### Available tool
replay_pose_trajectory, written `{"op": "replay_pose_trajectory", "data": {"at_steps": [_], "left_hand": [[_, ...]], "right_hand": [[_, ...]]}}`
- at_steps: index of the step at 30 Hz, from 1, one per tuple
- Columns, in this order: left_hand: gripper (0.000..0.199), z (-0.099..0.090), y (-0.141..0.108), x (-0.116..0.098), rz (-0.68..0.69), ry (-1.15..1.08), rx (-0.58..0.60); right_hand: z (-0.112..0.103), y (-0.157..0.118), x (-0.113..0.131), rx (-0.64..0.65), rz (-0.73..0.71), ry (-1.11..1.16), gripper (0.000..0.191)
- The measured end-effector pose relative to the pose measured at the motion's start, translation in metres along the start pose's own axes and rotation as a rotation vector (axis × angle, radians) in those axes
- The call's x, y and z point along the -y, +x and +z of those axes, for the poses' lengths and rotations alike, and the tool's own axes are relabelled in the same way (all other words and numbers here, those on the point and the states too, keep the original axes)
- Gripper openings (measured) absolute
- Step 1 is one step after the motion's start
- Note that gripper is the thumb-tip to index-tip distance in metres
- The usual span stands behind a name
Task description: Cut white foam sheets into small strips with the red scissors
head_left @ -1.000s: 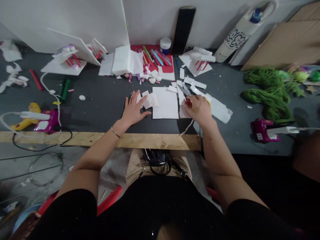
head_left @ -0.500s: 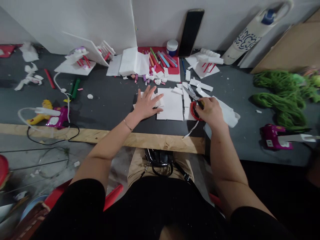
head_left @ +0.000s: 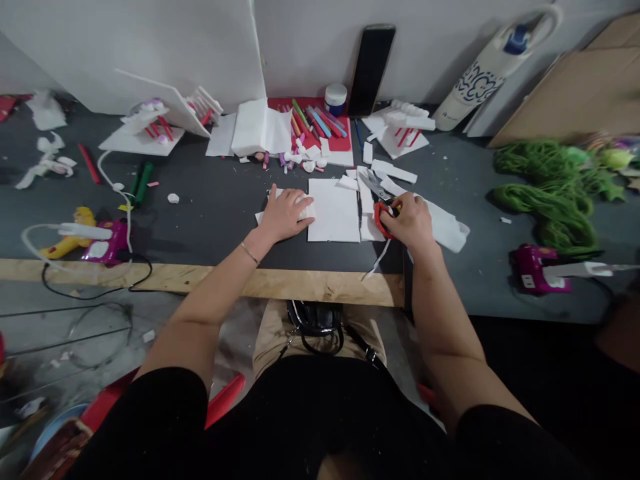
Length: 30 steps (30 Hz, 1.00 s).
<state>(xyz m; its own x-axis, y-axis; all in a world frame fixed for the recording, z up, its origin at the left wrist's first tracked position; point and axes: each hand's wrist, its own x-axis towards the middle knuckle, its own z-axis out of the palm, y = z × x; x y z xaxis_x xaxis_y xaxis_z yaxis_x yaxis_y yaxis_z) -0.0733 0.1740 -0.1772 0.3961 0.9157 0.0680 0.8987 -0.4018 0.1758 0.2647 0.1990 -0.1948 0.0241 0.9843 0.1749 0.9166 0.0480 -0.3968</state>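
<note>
In the head view my left hand rests at the table's middle, fingers drawn in around a small white foam piece, mostly hidden under the palm. Just to its right lies a flat white square board, apart from my right hand. My right hand is closed on the red handle of a pair of scissors. Their metal blades point away and to the left, over white strips. A crumpled white sheet lies beside the right wrist.
Clay sticks lie on red paper at the back. Small white models stand on both sides. Purple glue guns lie left and right. A phone, a bottle and green yarn sit farther out.
My left hand's spread fingers have drawn together around the white foam piece. My right hand stays on the scissors, with its grip slightly shifted. The whole view has shifted a little.
</note>
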Motion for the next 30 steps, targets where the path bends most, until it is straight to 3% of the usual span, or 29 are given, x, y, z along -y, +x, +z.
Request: {"op": "replay_pose_trajectory", "data": {"at_steps": [10, 13, 16, 19, 22, 27, 30], "left_hand": [[0.055, -0.017, -0.018, 0.003, -0.013, 0.033, 0.013], [0.063, -0.021, -0.017, -0.016, 0.059, 0.072, 0.0], [0.07, -0.018, -0.01, -0.043, 0.197, 0.083, 0.082], [0.065, -0.009, -0.001, -0.057, 0.213, 0.077, 0.115], [0.059, -0.004, 0.005, -0.056, 0.204, 0.075, 0.103], [0.047, -0.002, 0.007, -0.051, 0.322, 0.154, 0.143], [0.044, -0.001, 0.008, -0.05, 0.385, 0.197, 0.058]], "right_hand": [[-0.015, 0.007, -0.007, -0.192, 0.038, 0.152, 0.027], [-0.022, 0.0, -0.004, -0.167, 0.015, 0.114, 0.024], [-0.022, -0.012, 0.007, -0.087, -0.068, 0.08, 0.019], [-0.015, -0.021, 0.012, -0.048, -0.088, 0.043, 0.017], [-0.01, -0.021, 0.002, -0.067, -0.051, 0.0, 0.021], [-0.008, -0.009, -0.016, -0.097, 0.037, -0.053, 0.024], [-0.008, -0.005, -0.017, -0.043, 0.071, -0.079, 0.025]]}}
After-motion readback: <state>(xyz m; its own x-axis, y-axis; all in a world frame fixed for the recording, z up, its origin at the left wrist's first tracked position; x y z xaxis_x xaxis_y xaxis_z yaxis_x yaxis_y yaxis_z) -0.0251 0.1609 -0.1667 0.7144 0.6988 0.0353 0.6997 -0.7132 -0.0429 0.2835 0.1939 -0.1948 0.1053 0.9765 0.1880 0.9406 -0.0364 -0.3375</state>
